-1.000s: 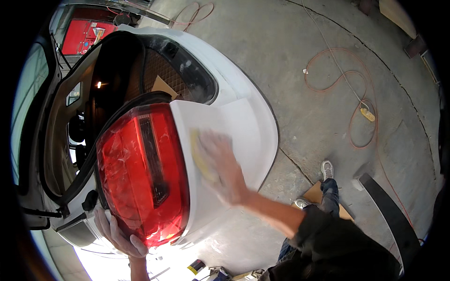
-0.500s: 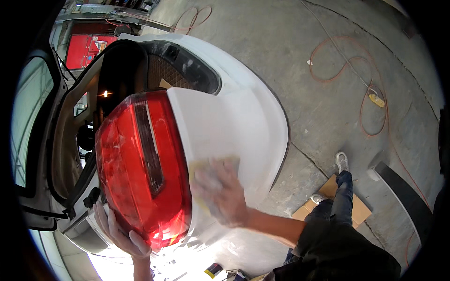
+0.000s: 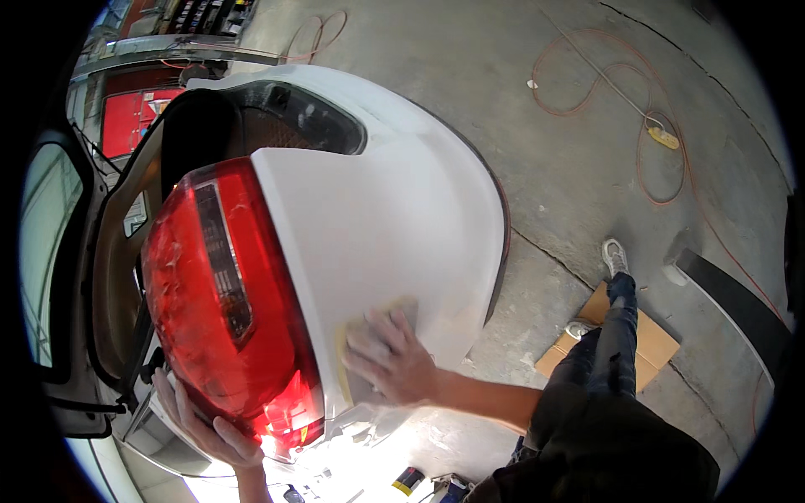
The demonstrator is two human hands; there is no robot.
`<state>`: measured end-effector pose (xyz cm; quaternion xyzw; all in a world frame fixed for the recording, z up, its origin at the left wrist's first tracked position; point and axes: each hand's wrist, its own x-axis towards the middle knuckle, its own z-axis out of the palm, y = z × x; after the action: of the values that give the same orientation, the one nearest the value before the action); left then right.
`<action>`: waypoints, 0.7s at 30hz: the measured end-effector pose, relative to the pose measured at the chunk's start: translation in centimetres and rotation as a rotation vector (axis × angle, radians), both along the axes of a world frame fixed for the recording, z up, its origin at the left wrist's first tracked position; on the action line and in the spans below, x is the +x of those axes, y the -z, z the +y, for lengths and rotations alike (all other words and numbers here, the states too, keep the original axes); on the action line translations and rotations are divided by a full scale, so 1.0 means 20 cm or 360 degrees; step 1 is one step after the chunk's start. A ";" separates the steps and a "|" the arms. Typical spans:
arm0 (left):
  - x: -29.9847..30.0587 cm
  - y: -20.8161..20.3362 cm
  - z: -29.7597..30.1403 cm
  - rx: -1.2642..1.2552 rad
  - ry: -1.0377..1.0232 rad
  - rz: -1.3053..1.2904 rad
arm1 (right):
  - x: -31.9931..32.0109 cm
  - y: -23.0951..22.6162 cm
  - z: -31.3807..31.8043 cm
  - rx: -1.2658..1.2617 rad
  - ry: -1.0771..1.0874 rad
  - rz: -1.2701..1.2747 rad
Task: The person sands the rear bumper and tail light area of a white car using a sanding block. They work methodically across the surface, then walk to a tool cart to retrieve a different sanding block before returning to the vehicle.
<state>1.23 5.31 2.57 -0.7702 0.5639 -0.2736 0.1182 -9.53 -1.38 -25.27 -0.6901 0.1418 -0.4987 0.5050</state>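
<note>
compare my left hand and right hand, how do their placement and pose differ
The left hand is at the lower left edge of the glossy, curved red tail light; the right hand lies over a flat, yellow-edged pad on the smooth white car panel. The left hand sits lower in the picture than the right hand. Both hands are bare.

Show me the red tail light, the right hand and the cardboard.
Red tail light (image 3: 264,306), head view: red lens.
Right hand (image 3: 392,360), head view: back of hand.
Cardboard (image 3: 655,345), head view: bare right side.
</note>
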 end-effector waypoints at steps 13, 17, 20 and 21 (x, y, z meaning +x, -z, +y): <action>0.01 -0.01 0.05 -0.0006 -0.0057 0.0020 | 0.03 0.18 -0.57 0.0253 -0.0005 0.0222; 0.03 -0.03 0.06 0.0049 -0.0022 -0.0011 | 0.02 0.32 -0.65 0.0106 -0.0022 0.0426; 0.03 -0.03 0.02 0.0055 0.0022 -0.0011 | 0.28 0.40 -1.11 0.0058 0.0047 0.0638; 0.02 -0.03 0.02 0.0061 -0.0002 -0.0010 | 0.27 0.40 -1.09 0.0071 0.0077 0.0630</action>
<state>1.73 5.78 3.12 -0.7672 0.5682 -0.2651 0.1349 -4.14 -23.26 -33.24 -0.7597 0.2658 -0.3620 0.4703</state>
